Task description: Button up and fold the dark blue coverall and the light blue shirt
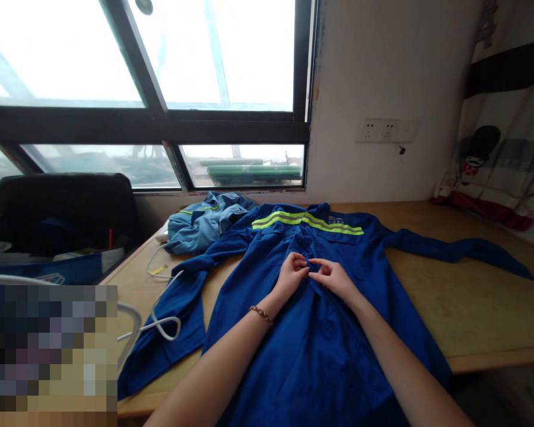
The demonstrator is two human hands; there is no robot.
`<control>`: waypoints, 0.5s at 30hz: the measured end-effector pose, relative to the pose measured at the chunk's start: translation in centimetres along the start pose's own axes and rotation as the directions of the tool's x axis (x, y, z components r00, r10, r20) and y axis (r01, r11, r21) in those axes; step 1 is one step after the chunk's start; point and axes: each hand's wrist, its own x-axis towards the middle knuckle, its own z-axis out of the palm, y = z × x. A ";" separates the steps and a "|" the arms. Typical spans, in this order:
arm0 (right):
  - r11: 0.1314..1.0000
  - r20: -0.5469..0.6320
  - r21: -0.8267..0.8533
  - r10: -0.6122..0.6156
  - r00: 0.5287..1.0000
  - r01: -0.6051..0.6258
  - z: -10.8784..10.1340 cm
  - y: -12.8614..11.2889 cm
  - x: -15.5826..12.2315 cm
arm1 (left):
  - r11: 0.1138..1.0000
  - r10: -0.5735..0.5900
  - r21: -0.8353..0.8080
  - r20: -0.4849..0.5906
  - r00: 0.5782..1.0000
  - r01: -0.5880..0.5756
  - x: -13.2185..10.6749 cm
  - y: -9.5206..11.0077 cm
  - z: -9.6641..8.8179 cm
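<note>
A dark blue work jacket (258,308) lies spread front side up, its collar toward the window and its sleeves out to both sides. A yellow and silver reflective strip (333,224) crosses its chest. Over the middle of the front, my left hand (292,270) pinches the cloth at the front edge. Facing it, my right hand (331,276) has thumb and fingertips closed on the same edge, very near the left fingertips. Whether a button sits between the fingers is too small to make out.
The jacket rests on a wooden table (480,308). Behind its left sleeve is a crumpled light blue garment (196,228). A white cable (164,332) loops over the left sleeve. A black chair (66,201) stands left, and a curtain (507,136) hangs right.
</note>
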 end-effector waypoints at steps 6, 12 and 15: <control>0.945 -0.065 -0.312 0.085 0.994 -0.101 0.4 -0.8 -1.6 | 0.956 0.107 0.258 0.138 0.985 -0.140 2.2 -0.8 -0.9; 0.890 -0.110 -0.424 0.132 0.985 -0.166 0.3 -1.0 -1.9 | 0.911 0.148 0.345 0.239 0.960 -0.226 6.0 -1.2 -1.8; 0.967 -0.031 -0.153 0.199 0.979 -0.201 0.2 -0.8 -1.4 | 0.855 0.149 0.470 0.184 0.972 -0.220 8.1 -1.2 -1.7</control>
